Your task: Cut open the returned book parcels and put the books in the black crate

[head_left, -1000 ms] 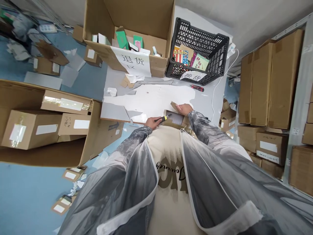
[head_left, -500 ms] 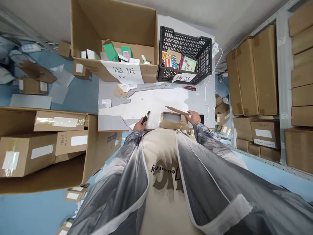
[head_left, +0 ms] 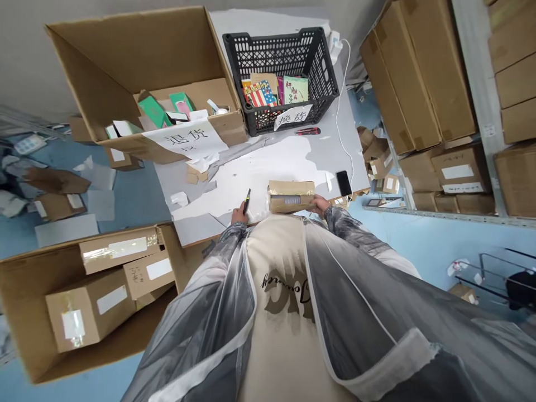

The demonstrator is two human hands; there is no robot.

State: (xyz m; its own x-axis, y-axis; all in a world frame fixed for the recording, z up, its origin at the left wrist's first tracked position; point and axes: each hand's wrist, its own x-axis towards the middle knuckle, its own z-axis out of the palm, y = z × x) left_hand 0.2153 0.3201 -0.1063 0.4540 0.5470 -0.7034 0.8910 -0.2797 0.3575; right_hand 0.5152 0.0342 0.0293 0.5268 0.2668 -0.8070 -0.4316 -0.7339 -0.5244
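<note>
A black-and-yellow utility knife is gripped in my left hand, its far end pointing away from me over the table's front part. Just to the right, a small cardboard box lies at the front edge, close against my body. Through a gap in its top shows something whitish, too little of it to name. My right hand is closed on the box's right end, fingers partly hidden.
Behind stand a large carton with green boxes and a black crate with booklets. A red-black cutter, a phone and paper scraps lie on the table. A carton of parcels is at left, shelved boxes at right.
The view has turned and shifted. The raised cardboard flap in my right hand has come down onto the box, and that hand now grips the box's right end. My left hand keeps the knife.
</note>
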